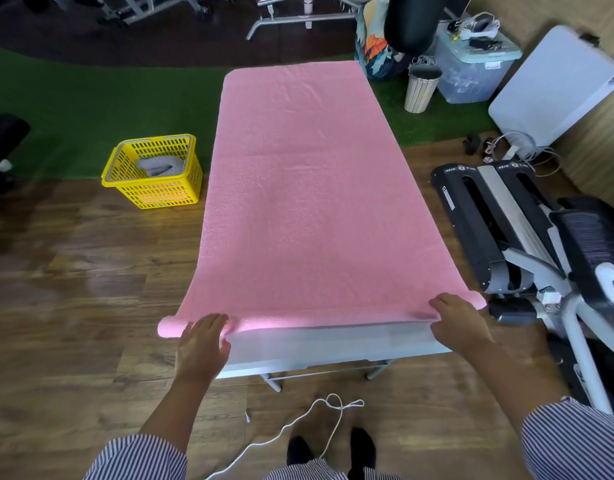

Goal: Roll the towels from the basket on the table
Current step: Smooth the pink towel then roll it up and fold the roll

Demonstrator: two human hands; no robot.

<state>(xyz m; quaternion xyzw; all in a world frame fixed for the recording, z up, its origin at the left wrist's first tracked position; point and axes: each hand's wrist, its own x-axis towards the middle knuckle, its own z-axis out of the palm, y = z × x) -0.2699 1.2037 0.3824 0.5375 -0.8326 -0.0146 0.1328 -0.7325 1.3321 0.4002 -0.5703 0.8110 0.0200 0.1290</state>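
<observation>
rolling has just begun: left hand (pixel 203 341) and right hand (pixel 459 318) press flat on the towel's (pixel 309 188) first curl at the table's (pixel 333 344) near edge; next, push evenly toward the far edge.

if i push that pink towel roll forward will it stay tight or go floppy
The pink towel looks soft and limp, so the roll probably sags between the left hand and the right hand. Its ends overhang the table and may droop. The fuzzy pile likely grips, not slips.
</observation>
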